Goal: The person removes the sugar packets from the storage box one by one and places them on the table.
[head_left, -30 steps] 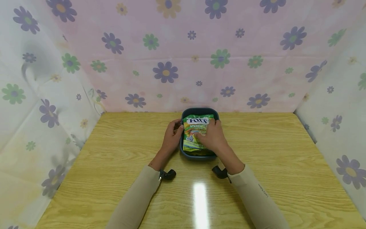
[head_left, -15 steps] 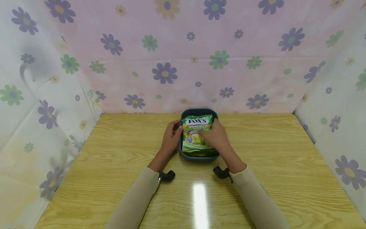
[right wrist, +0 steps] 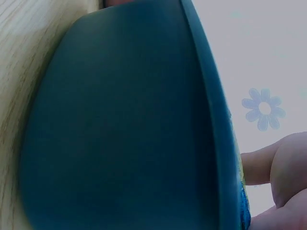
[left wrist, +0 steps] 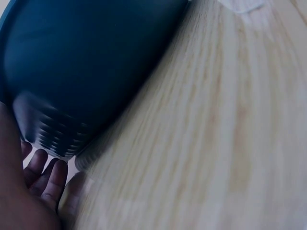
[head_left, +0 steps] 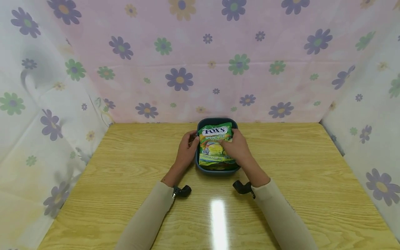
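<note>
A dark blue plastic basket (head_left: 218, 171) stands on the wooden table by the back wall. Inside it lies a green and yellow candy bag (head_left: 215, 147) marked FOX'S SPRING TEA, its top edge at the far end. My left hand (head_left: 187, 147) holds the basket's left side, thumb at the rim; in the left wrist view its curled fingers (left wrist: 56, 177) lie along the perforated outer wall (left wrist: 62, 127). My right hand (head_left: 238, 147) grips the bag's right edge, thumb across its front and the other fingers hidden beneath. The right wrist view has the basket wall (right wrist: 120, 120) with my thumb (right wrist: 261, 165) beyond the rim.
The wooden table (head_left: 140, 166) extends to both sides and towards me. A flowered pink cloth (head_left: 200, 45) hangs right behind the basket, with white flowered cloths at the left and right. Black wrist mounts (head_left: 182, 191) stick out from both sleeves.
My right hand has shifted to the bag's right edge, its thumb moving right across the front. The bag's top end has risen slightly. My left hand stays on the basket.
</note>
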A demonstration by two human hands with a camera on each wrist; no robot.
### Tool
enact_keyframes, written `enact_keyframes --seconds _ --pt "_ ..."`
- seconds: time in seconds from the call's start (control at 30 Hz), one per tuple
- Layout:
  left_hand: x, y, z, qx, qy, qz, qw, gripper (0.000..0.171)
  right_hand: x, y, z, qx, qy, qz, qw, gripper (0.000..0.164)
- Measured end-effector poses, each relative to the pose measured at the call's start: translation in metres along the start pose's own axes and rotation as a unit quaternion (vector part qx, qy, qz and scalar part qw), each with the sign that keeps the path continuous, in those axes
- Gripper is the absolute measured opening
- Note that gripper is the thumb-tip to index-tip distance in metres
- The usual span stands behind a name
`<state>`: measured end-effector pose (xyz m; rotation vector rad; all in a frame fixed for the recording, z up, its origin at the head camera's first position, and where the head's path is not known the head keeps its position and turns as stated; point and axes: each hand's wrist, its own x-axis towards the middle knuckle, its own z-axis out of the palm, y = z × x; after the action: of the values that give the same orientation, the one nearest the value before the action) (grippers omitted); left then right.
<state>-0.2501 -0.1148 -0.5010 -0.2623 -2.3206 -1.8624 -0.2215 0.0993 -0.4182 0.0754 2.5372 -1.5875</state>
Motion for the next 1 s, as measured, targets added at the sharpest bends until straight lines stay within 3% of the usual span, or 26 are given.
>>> enact_keyframes --seconds 1.0 --pt "0.001 0.0 0.0 -0.009 0.007 -0.002 0.9999 0.041 0.001 0.006 -0.022 0.07 0.034 -0.009 0.997 0.069"
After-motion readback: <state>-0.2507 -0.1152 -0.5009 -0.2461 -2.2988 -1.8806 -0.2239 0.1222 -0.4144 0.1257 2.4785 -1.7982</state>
